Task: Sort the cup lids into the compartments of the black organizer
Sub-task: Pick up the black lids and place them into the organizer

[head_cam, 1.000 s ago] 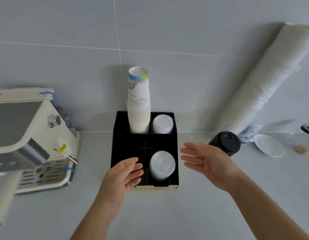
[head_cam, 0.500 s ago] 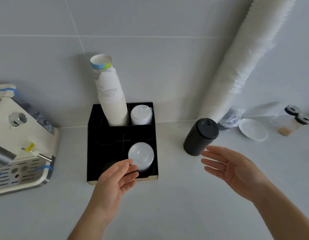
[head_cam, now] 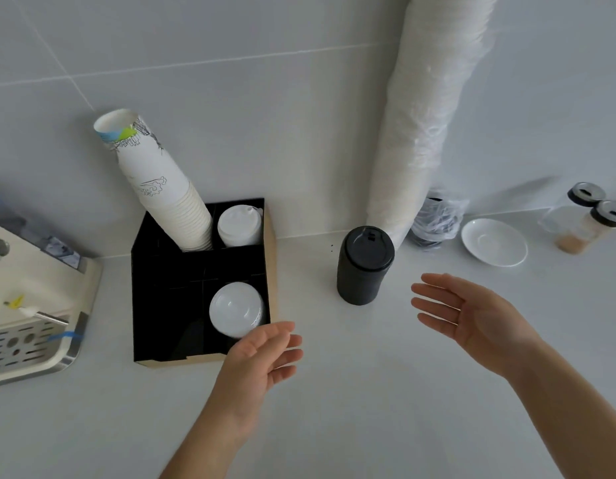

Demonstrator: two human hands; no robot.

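Both your hands are spread wide and hold nothing: the left hand point(head_cam: 261, 354) hovers at the front right corner of the square black cardboard organizer point(head_cam: 168, 305), the right hand point(head_cam: 472, 316) just right of the stack of black plastic cup lids point(head_cam: 363, 266) standing on the pale surface point(head_cam: 368, 409). Clear flat lids point(head_cam: 235, 309) fill the front right compartment, white domed lids point(head_cam: 239, 226) the back right. Grab that black stack loosely and it may splay or topple. The tilted tower of white paper cups point(head_cam: 161, 188) could tip if you bump the organizer.
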